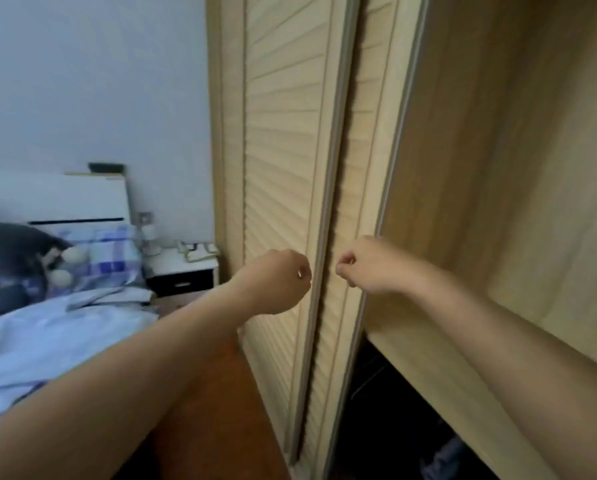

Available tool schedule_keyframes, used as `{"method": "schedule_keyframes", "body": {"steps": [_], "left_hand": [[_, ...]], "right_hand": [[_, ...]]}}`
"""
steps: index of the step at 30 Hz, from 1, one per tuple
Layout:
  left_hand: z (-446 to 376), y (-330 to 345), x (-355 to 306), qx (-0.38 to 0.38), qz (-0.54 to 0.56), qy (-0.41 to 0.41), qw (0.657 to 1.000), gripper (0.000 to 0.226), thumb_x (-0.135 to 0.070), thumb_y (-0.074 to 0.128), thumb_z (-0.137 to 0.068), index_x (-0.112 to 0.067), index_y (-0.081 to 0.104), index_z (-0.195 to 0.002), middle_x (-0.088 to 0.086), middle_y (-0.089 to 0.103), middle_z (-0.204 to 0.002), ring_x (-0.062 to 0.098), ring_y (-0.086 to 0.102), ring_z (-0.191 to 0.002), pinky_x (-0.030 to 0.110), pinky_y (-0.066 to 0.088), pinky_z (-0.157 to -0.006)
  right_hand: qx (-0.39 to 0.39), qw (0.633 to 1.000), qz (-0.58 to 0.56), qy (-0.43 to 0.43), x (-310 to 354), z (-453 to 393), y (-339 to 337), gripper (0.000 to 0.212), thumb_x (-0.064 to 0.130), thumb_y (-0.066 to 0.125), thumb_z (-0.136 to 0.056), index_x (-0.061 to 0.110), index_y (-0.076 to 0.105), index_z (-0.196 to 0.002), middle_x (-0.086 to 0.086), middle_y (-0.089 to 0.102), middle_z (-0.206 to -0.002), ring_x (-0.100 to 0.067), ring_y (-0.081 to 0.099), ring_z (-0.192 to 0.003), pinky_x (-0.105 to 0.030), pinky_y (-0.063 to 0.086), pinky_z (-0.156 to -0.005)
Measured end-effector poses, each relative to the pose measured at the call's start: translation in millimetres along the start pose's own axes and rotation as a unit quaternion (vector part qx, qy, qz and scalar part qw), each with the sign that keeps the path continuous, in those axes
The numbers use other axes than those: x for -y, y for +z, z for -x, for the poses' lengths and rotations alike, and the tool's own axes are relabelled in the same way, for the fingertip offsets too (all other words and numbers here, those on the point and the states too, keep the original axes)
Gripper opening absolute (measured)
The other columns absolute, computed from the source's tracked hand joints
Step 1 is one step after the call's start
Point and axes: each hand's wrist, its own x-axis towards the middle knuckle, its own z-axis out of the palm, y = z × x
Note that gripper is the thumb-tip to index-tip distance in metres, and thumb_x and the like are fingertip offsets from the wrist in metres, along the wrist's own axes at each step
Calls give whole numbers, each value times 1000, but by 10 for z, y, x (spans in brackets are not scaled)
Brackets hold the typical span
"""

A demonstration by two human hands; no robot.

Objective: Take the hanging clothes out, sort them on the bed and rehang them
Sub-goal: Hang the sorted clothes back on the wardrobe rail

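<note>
From here I see a bedroom with a pale grey wall (93, 81) on the left and a light wooden wardrobe (498, 168) filling the centre and right. The floor (214, 420) between bed and wardrobe is reddish-brown wood.

The bed (48, 341) lies at lower left, covered by a crumpled pale blue sheet. At its head are a blue-and-white checked pillow (113, 258), a dark grey cushion (10, 251) and a white headboard (54, 197). A white nightstand (183, 271) with a dark drawer front stands between the bed and the wardrobe; small objects sit on top, too blurred to identify.

The wardrobe has two slatted sliding doors. The front door (283, 150) overlaps the rear door (363, 202). To the right of the doors the wardrobe is open: I see a plain wooden inner panel above and a dark compartment (387, 410) below it. Something bluish (446, 455) lies at the bottom of that compartment; I cannot tell what it is. I cannot make out any hanging clothes.

My left hand (276, 282) is closed into a fist in front of the right edge of the front door; whether it grips the edge I cannot tell. My right hand (363, 265) has its fingers curled in front of the rear door; I cannot tell whether it holds anything. The two hands are near each other, apart.
</note>
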Motion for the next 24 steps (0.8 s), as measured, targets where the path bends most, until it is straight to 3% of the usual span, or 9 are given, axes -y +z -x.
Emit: {"method": "schedule_keyframes", "body": {"steps": [2,5,9,11,13,17,21,24], "left_hand": [[701,10,457,30,-13,-78,996,23,-32,53,-95,-27,72,-106,0,72,-107,21,66,-99,34,55,-87],[1762,-111,1037,21,1,-199,980,22,-28,54,-96,-24,74,-104,-3,72,-106,17,65,-99,28,50,-84],[3105,-368,1588,-4,36,-321,946,22,-26,53,-96,-16,72,-96,3,73,-99,21,66,-96,32,50,-83],[3788,-502,1837,-26,46,-368,928,17,-29,54,-94,-24,69,-92,-5,72,-93,15,66,-91,32,52,-84],[4537,-634,2090,-53,63,-420,904,15,-29,54,-93,-28,69,-93,-11,72,-91,9,65,-85,31,53,-84],[6249,-904,2639,-78,83,-524,844,18,-24,56,-93,-23,73,-97,-4,71,-86,5,58,-66,22,48,-62],[7962,-1218,3194,-123,117,-590,789,15,-22,58,-93,-32,70,-92,-5,71,-85,18,70,-78,31,54,-64],[8826,-1515,3488,-140,145,-624,755,15,-20,57,-96,-27,70,-94,-1,74,-91,24,72,-85,32,54,-62]], "right_hand": [[79,995,-40,-50,497,93,502,25,31,54,-94,20,72,-81,2,72,-81,-18,67,-78,-30,54,-73],[130,977,-110,-126,1280,344,1025,25,29,54,-96,22,72,-79,6,73,-76,-10,68,-71,-28,53,-70],[210,946,-156,-190,2373,770,1532,26,26,54,-96,14,74,-86,-1,75,-77,-19,72,-72,-33,56,-71],[241,929,-175,-220,2991,984,1772,28,27,54,-97,11,72,-83,-5,75,-78,-24,72,-73,-34,56,-70],[266,911,-194,-249,3681,1270,1983,25,29,54,-98,16,71,-86,0,74,-81,-18,71,-71,-30,55,-66],[326,867,-232,-297,5173,2110,2485,20,27,53,-99,15,69,-98,-2,74,-86,-13,67,-70,-30,56,-69],[372,837,-255,-310,6563,3063,3130,21,19,55,-97,6,71,-96,-11,75,-87,-15,64,-66,-25,54,-66],[406,826,-238,-311,7340,3545,3475,19,22,56,-95,12,72,-91,-4,75,-82,-12,66,-63,-27,53,-65]]}}
